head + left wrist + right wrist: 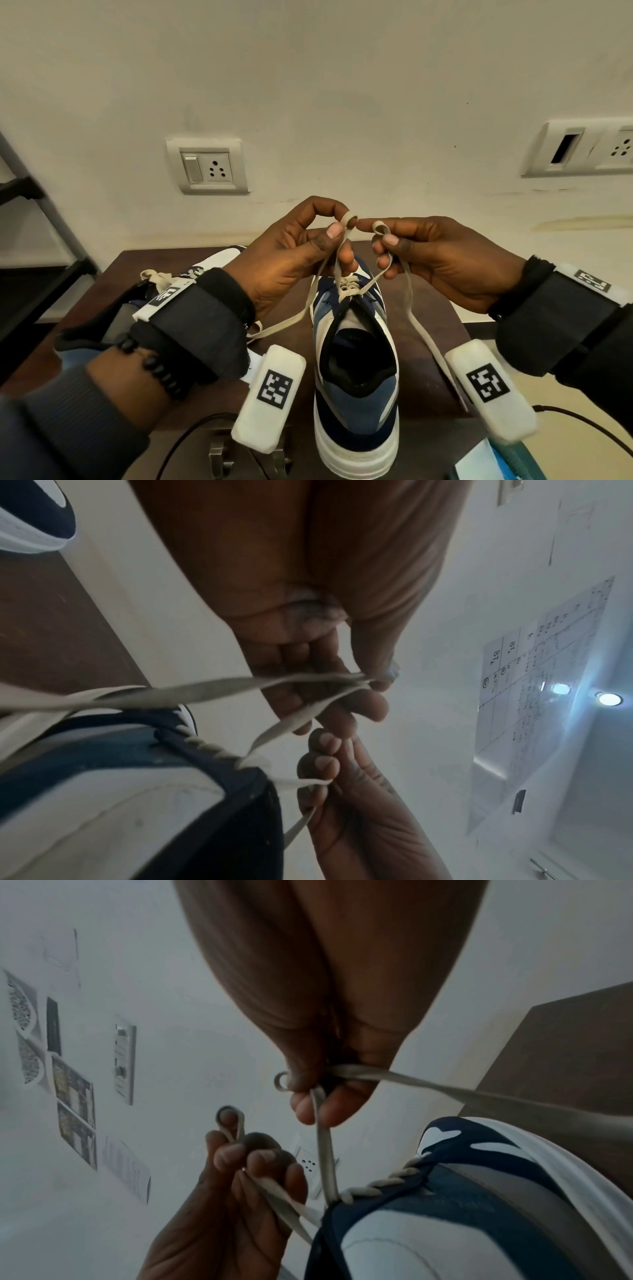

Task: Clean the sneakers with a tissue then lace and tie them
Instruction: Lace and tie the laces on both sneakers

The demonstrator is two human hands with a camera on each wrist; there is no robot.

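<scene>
**Two loops held above the sneaker**

While the blue-and-white sneaker (356, 370) stands on the brown table (435, 342), heel toward the person, both hands hover over its tongue. The left hand (294, 253) pinches a lace loop (349, 219) between thumb and forefinger; the right hand (442, 257) pinches another loop (378, 228). A second sneaker (205, 270) lies behind the left wrist.

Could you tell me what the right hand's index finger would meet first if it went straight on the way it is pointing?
Most likely the loop pinched by the left hand. The right hand, holding its own loop, points its index fingertip straight at it, nearly touching, though depth is hard to judge.
</scene>
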